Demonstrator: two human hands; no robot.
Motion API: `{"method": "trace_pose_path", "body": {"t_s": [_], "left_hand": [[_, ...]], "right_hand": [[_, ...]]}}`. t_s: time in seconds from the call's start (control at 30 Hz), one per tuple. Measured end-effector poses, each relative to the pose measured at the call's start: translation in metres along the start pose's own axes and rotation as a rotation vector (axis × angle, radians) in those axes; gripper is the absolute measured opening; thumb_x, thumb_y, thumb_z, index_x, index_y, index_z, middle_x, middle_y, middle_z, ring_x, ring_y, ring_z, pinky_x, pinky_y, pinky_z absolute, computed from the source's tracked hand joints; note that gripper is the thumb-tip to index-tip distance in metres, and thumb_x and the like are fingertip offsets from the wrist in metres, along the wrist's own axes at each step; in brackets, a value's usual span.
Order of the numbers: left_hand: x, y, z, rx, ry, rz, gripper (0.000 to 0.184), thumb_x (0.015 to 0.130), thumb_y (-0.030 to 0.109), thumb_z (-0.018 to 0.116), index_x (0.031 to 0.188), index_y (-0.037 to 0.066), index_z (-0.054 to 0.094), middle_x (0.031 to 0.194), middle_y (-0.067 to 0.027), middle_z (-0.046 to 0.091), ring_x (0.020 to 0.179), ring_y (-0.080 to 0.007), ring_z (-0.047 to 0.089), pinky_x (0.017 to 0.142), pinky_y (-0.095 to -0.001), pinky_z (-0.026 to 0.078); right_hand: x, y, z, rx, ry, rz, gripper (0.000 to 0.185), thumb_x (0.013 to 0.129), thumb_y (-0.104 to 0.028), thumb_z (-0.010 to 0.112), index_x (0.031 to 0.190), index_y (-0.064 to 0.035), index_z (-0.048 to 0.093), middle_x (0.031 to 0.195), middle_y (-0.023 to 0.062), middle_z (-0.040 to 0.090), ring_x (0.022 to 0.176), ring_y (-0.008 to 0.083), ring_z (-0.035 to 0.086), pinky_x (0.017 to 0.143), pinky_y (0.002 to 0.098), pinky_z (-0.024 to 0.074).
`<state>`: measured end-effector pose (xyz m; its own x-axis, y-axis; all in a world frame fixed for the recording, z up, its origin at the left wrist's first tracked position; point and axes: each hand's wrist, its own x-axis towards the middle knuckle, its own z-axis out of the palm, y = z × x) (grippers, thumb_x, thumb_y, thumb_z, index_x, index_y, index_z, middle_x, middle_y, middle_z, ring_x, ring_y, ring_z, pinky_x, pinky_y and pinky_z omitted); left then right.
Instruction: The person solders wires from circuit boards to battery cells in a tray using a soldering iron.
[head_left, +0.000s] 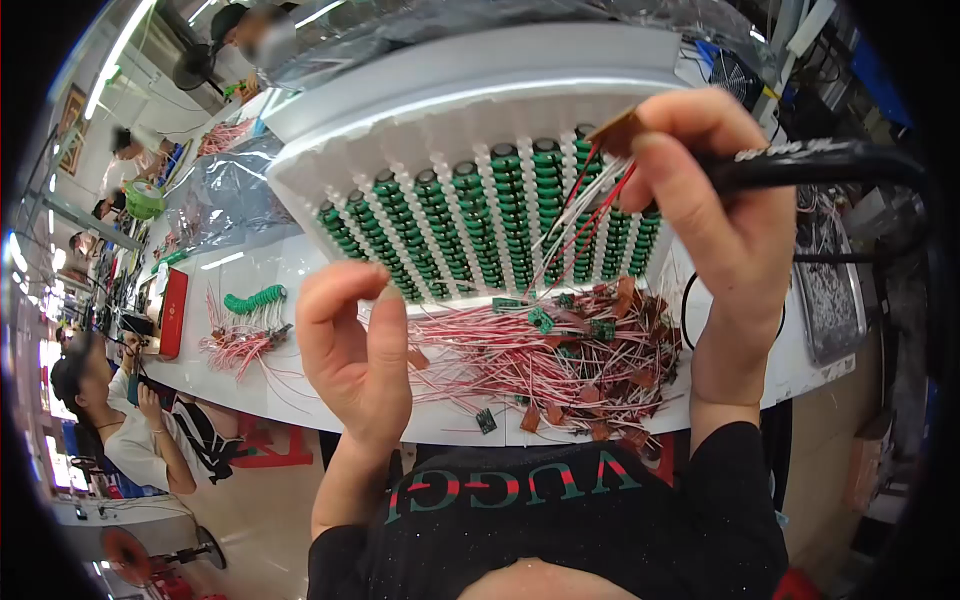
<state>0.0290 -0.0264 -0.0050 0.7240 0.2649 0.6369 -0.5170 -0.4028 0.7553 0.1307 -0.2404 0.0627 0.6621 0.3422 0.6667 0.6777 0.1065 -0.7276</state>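
Observation:
My right hand [715,190] is raised at the upper right, thumb and fingers pinching a small brown circuit board [618,130]. Red and white wires [585,215] trail down from that board. At centre left, my left hand [355,345] is curled, its thumb and index fingertips close together; whatever is between them is too small to make out. Behind both hands lies a white foam tray [300,180] with rows of green-wrapped round parts [480,225]. Below the tray spreads a tangled heap of red and white wires with small brown and green boards [560,360].
A thick black cable [830,165] crosses near my right hand. Left on the table are a green bundle with wires [255,300], a red box [172,312] and clear plastic wrap [225,190]. A metal tray [832,290] stands right. A person [130,420] sits at left.

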Motion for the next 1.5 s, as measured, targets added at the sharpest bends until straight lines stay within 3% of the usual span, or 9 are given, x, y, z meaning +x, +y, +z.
{"method": "trace_pose_path", "body": {"t_s": [0.1, 0.17, 0.3, 0.5, 0.67, 0.8, 1.0, 1.2, 1.5], "left_hand": [[-0.016, -0.009, 0.006, 0.059, -0.137, -0.167, 0.017, 0.080, -0.003, 0.054, 0.095, 0.002, 0.053, 0.099, -0.0076, 0.051, 0.090, -0.0139, 0.050, 0.083, -0.0252, 0.039], [-0.010, -0.011, 0.016, 0.339, -0.248, 0.103, 0.021, 0.075, 0.000, 0.062, 0.094, 0.002, 0.054, 0.097, -0.0085, 0.051, 0.088, -0.0165, 0.050, 0.080, -0.0272, 0.040], [-0.003, -0.013, 0.036, 0.469, -0.256, 0.209, 0.028, 0.069, 0.004, 0.069, 0.093, 0.004, 0.055, 0.093, -0.0084, 0.052, 0.085, -0.0177, 0.050, 0.073, -0.0278, 0.040], [-0.021, -0.019, 0.055, 0.018, -0.269, -0.344, 0.053, 0.071, 0.011, 0.072, 0.115, 0.003, 0.043, 0.082, -0.0065, 0.056, 0.072, -0.0133, 0.053, 0.062, -0.0255, 0.044], [-0.019, -0.027, 0.080, -0.284, -0.350, -0.465, 0.070, 0.077, 0.000, 0.063, 0.132, 0.005, 0.019, 0.101, -0.0115, 0.055, 0.084, -0.0134, 0.056, 0.072, -0.0225, 0.049], [-0.020, -0.024, 0.088, -0.468, -0.292, -0.586, 0.076, 0.073, 0.005, 0.069, 0.132, 0.002, 0.020, 0.098, -0.0095, 0.057, 0.089, -0.0138, 0.056, 0.079, -0.0265, 0.045], [-0.031, -0.029, 0.095, -0.404, -0.268, -0.512, 0.080, 0.072, 0.006, 0.071, 0.133, 0.002, 0.019, 0.094, -0.0067, 0.051, 0.089, -0.0135, 0.053, 0.080, -0.0282, 0.045], [-0.036, -0.035, 0.097, -0.465, -0.248, -0.474, 0.073, 0.075, 0.001, 0.064, 0.133, 0.004, 0.021, 0.091, -0.0057, 0.054, 0.087, -0.0113, 0.054, 0.078, -0.0265, 0.046], [-0.037, -0.023, 0.039, -0.433, -0.304, -0.439, 0.063, 0.076, -0.009, 0.054, 0.131, 0.003, 0.026, 0.087, -0.0070, 0.055, 0.082, -0.0114, 0.055, 0.077, -0.0250, 0.045]], "right_hand": [[0.002, 0.002, 0.000, -0.043, 0.098, -0.045, 0.016, 0.086, -0.012, 0.054, 0.091, 0.0021, 0.058, 0.069, 0.0021, 0.057, 0.061, 0.0049, 0.052, 0.057, 0.0172, 0.0395], [0.002, -0.002, 0.006, -0.089, 0.177, -0.024, 0.016, 0.086, -0.013, 0.054, 0.090, 0.0018, 0.058, 0.066, 0.0012, 0.056, 0.061, 0.0047, 0.051, 0.058, 0.0166, 0.0386], [0.000, -0.006, 0.009, -0.148, 0.268, 0.006, 0.019, 0.086, -0.017, 0.054, 0.092, 0.0003, 0.059, 0.062, 0.0003, 0.055, 0.058, 0.0032, 0.049, 0.051, 0.0147, 0.0304], [0.000, -0.004, 0.010, -0.143, 0.308, 0.038, 0.020, 0.086, -0.019, 0.055, 0.094, -0.0013, 0.059, 0.061, -0.0006, 0.055, 0.056, 0.0020, 0.048, 0.046, 0.0130, 0.0250], [-0.003, -0.002, 0.021, -0.181, 0.370, 0.054, 0.021, 0.086, -0.020, 0.054, 0.095, -0.0011, 0.058, 0.061, -0.0002, 0.054, 0.056, 0.0029, 0.049, 0.049, 0.0132, 0.0305], [-0.005, 0.006, 0.034, -0.159, 0.469, -0.122, 0.022, 0.087, -0.020, 0.052, 0.095, -0.0002, 0.057, 0.061, 0.0003, 0.054, 0.056, 0.0040, 0.050, 0.050, 0.0141, 0.0345], [-0.004, 0.003, 0.018, 0.009, 0.311, -0.003, 0.025, 0.089, -0.021, 0.049, 0.096, 0.0019, 0.054, 0.062, 0.0026, 0.054, 0.056, 0.0055, 0.050, 0.052, 0.0156, 0.0388], [-0.009, 0.007, 0.048, -0.055, 0.582, -0.060, 0.025, 0.089, -0.021, 0.049, 0.096, 0.0024, 0.053, 0.063, 0.0045, 0.055, 0.057, 0.0070, 0.052, 0.054, 0.0164, 0.0404], [0.002, 0.005, 0.014, -0.229, 0.347, 0.083, 0.021, 0.087, -0.022, 0.052, 0.095, -0.0031, 0.056, 0.067, 0.0011, 0.057, 0.062, 0.0030, 0.051, 0.051, 0.0133, 0.0317]]}}
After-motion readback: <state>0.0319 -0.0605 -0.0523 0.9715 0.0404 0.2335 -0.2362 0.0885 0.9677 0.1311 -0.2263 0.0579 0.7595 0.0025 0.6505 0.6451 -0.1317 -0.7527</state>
